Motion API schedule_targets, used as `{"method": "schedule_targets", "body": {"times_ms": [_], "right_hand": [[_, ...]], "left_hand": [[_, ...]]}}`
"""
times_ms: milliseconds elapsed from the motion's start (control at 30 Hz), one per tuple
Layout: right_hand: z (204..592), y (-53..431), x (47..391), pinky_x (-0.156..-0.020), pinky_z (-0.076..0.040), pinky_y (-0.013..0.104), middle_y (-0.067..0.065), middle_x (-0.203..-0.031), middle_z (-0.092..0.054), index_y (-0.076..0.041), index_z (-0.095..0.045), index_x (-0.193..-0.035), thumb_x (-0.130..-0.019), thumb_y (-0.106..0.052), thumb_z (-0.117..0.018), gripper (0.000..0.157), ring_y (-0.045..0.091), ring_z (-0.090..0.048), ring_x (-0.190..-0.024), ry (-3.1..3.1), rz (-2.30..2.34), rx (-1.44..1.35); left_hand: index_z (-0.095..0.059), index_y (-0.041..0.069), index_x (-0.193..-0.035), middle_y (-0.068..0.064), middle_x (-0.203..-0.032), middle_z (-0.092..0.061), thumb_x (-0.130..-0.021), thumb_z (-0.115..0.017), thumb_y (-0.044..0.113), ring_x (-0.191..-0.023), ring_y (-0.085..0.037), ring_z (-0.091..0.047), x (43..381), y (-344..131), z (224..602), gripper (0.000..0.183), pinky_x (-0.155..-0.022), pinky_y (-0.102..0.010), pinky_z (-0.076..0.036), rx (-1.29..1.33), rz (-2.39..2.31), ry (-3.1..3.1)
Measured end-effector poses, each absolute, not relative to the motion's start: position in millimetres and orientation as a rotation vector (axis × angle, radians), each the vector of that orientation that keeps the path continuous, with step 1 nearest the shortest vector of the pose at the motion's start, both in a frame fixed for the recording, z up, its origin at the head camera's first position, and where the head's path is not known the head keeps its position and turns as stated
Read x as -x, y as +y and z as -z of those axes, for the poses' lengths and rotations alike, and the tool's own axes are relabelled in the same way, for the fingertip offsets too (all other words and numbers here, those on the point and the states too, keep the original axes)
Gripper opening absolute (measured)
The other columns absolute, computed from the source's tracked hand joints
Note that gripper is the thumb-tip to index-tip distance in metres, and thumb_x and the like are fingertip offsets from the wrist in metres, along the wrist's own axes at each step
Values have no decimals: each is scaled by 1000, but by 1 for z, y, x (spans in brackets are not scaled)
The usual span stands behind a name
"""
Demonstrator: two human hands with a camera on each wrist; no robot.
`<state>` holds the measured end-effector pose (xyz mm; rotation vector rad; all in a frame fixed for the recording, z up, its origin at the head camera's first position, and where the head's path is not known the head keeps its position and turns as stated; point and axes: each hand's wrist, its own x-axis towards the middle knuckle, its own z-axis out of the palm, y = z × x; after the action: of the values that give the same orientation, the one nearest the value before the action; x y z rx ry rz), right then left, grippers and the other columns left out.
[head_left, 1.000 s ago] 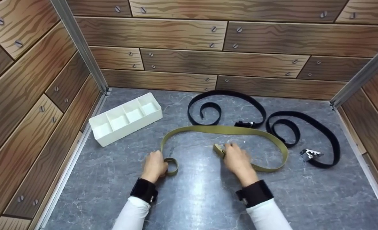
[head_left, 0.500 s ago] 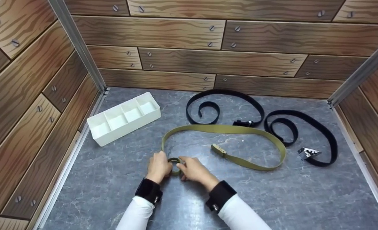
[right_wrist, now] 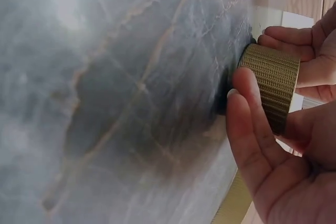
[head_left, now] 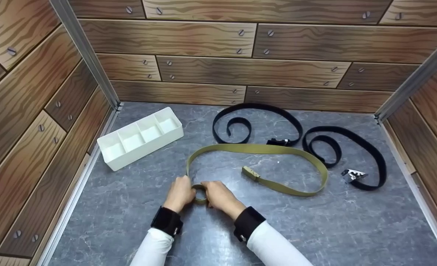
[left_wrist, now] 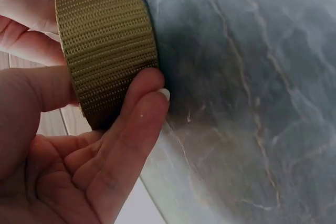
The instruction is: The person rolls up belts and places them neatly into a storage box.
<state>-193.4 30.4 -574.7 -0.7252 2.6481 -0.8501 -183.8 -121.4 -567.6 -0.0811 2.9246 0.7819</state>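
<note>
An olive webbing belt stands on its edge in a wide loop on the grey marbled surface. Its near left end is wound into a small ring-shaped coil. From the left, my left hand pinches this coil between thumb and fingers. My right hand pinches it from the right, thumb inside the ring and fingers outside, as the right wrist view shows. The belt's olive buckle lies apart from both hands, inside the big loop.
Two black belts, one with a dark buckle and one with a shiny silver buckle, lie partly coiled behind and to the right. A white divided tray stands at the back left. Wood-patterned walls enclose the surface.
My right hand has let go of the olive buckle and moved left to the coil, where it now pinches. My left hand stays at the coil. The black belts and tray have not moved.
</note>
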Motion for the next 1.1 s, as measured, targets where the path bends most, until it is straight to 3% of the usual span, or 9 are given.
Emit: {"method": "schedule_targets", "body": {"times_ms": [133, 367, 667, 833, 967, 1100], "right_hand": [[573, 30, 195, -45, -45, 21, 4, -73, -65, -9, -68, -97, -85, 10, -54, 26, 16, -59, -60, 2677, 782, 810], [575, 32, 196, -58, -47, 23, 4, -81, -67, -12, -68, -94, -78, 15, -56, 34, 18, -62, -72, 2716, 693, 888], [580, 29, 193, -65, -52, 33, 6, -82, -67, -10, -66, -92, -95, 1, -51, 19, 21, -65, -77, 2771, 758, 965], [579, 31, 190, -77, -54, 37, 12, -91, -68, -2, -65, -109, -96, -4, -55, 17, 26, -67, -88, 2748, 823, 927], [575, 33, 188, -61, -54, 30, 6, -75, -64, -1, -62, -104, -97, -5, -55, 10, 16, -68, -65, 2640, 915, 734], [575, 34, 187, -44, -47, 23, -1, -61, -57, -4, -61, -94, -95, 0, -52, 9, 4, -55, -41, 2598, 960, 670]], "left_hand": [[-62, -3, -78, -24, -84, -67, -79, -71, 5, -74, -38, -66, 185, -122, 568, 11, -62, -46, -52, 46, -784, 2953], [-63, -2, -77, -23, -82, -67, -80, -73, 11, -74, -42, -66, 185, -122, 572, 17, -61, -48, -52, -71, -768, 2983], [-60, 1, -67, -21, -73, -65, -73, -71, 2, -69, -43, -65, 186, -123, 571, 12, -60, -51, -51, -219, -689, 3077], [-63, -1, -71, -22, -76, -65, -70, -69, -2, -72, -45, -65, 186, -121, 571, 7, -63, -52, -52, -147, -673, 3085], [-64, -3, -75, -23, -78, -65, -71, -68, -4, -74, -44, -65, 187, -120, 573, 5, -66, -51, -52, -66, -704, 3051], [-62, -2, -73, -22, -76, -64, -73, -69, -1, -71, -42, -65, 186, -120, 573, 7, -62, -49, -53, -69, -731, 3027]]}}
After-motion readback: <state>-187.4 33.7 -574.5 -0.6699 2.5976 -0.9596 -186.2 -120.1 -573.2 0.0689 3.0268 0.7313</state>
